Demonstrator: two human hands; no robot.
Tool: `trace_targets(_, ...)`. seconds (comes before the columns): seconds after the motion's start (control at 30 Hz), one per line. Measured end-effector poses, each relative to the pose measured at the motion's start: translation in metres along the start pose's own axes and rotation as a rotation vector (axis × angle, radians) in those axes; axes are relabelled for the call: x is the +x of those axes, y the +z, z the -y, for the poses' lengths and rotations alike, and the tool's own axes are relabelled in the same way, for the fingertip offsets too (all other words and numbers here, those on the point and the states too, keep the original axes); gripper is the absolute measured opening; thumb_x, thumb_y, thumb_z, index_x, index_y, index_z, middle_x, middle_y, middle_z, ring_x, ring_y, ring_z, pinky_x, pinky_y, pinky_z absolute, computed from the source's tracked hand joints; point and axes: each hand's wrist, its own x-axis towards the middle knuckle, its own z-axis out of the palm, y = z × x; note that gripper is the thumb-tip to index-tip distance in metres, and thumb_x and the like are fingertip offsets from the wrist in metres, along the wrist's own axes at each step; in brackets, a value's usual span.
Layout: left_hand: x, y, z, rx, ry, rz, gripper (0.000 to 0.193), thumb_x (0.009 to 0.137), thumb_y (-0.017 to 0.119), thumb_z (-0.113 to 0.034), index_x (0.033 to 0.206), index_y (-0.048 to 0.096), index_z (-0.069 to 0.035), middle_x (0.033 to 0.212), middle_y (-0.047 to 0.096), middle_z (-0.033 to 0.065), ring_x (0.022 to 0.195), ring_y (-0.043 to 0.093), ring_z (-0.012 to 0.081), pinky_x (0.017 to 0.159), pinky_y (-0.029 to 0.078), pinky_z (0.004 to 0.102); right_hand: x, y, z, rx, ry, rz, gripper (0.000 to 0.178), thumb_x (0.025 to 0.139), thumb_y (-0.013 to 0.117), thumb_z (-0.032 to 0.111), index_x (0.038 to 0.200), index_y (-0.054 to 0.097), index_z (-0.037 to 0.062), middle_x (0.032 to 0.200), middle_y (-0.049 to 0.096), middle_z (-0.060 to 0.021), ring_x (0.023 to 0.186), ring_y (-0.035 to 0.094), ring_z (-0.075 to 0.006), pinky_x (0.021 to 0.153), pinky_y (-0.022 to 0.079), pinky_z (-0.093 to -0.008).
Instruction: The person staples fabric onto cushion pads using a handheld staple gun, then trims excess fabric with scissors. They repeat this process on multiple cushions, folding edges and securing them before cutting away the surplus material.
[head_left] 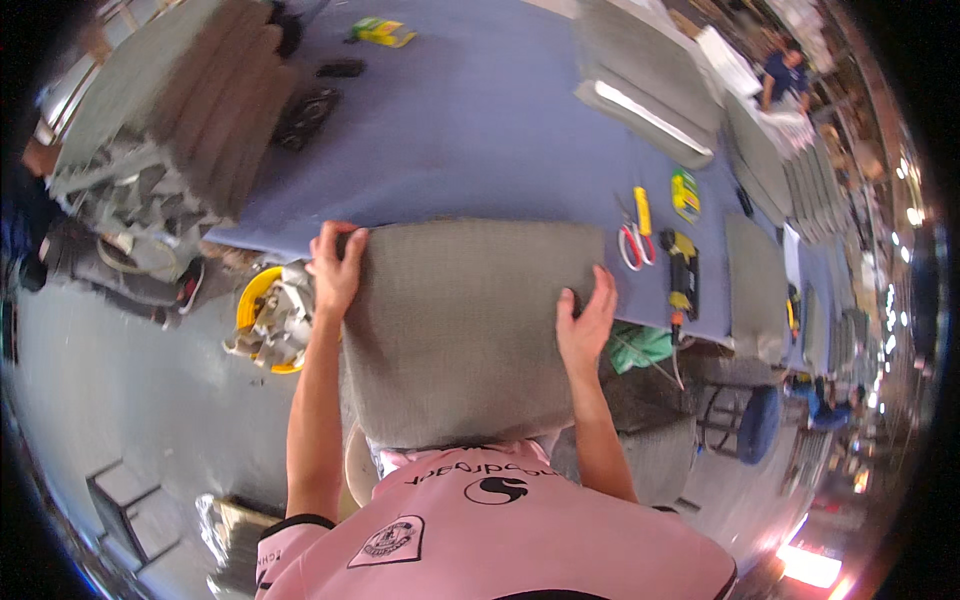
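A grey fabric-covered cushion (465, 320) rests against my body and reaches over the near edge of the blue-covered table (450, 130). My left hand (337, 268) grips its far left corner, thumb on top and fingers at the side. At the right side edge, my right hand (587, 325) holds the cushion with the thumb on the fabric and the fingers along the edge. The cushion's underside is hidden. Right of it on the table lie red-handled scissors (630, 250), a yellow-handled tool (642, 212) and a yellow-and-black staple gun (682, 278).
Grey cushions form a tall stack (160, 90) at the left; more pieces (650, 80) lie at the far right. A yellow bucket (248, 318) of scraps stands on the floor at left. Small yellow-green boxes (685, 194) and a black case (307, 118) sit on the table. Other people are in the background.
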Motion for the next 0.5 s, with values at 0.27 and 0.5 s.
trace_targets(0.27,0.002,-0.002,0.000,-0.017,0.017,0.007,0.038,0.111,0.063,-0.049,0.126,0.068,-0.014,0.127,0.074,0.0081,0.131,0.062,0.0339,0.115,0.037,0.0557,0.012,-0.012,-0.010,0.198,0.091,0.102,0.066,0.098,0.079,0.024,0.155,0.051,0.0068,0.157,0.053,-0.0251,0.148,0.049,-0.0457,0.124,0.041,-0.0531)
trace_targets(0.5,-0.003,-0.013,0.002,0.099,0.021,0.056,0.047,0.110,0.060,-0.057,0.131,0.069,-0.016,0.130,0.073,0.0090,0.132,0.060,0.0342,0.119,0.034,0.0567,0.156,-0.011,-0.083,0.038,0.081,0.057,0.044,0.102,0.075,0.033,0.134,0.066,0.0055,0.135,0.067,-0.0213,0.124,0.070,-0.0419,0.103,0.057,-0.0521)
